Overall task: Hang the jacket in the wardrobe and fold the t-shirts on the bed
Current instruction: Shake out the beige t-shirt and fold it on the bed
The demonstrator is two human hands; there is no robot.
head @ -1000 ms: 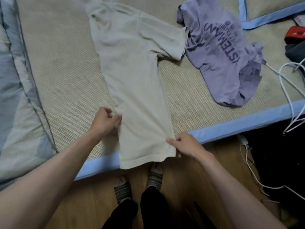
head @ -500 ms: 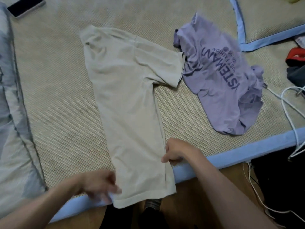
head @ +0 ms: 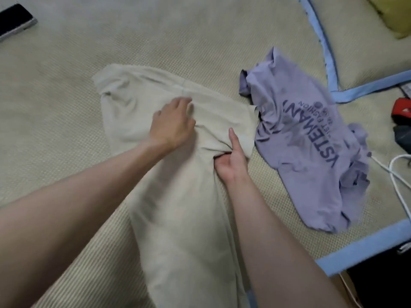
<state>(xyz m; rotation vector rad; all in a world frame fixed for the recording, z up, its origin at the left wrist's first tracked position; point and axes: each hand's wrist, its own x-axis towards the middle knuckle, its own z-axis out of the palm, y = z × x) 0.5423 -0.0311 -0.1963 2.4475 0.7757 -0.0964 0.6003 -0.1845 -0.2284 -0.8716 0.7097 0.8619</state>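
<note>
Beige t-shirt [head: 178,196]: pressed flat by left hand [head: 172,127], fingers extended; sleeve pinched by right hand [head: 232,161]. Purple t-shirt [head: 311,141] crumpled just beside it.

Two t-shirts lie on the bed: one beige t-shirt [head: 178,218] and one lilac t-shirt [head: 311,152] with dark printed lettering. Two bare hands are in view, one left hand [head: 172,126] and one right hand [head: 232,161]. One woven bed mat [head: 66,130] with blue edging lies beneath the shirts. One black phone [head: 14,21] sits at the far left corner. One white cable [head: 398,174] runs along the right edge. One red item [head: 402,108], partly cut off, shows at the right.
</note>
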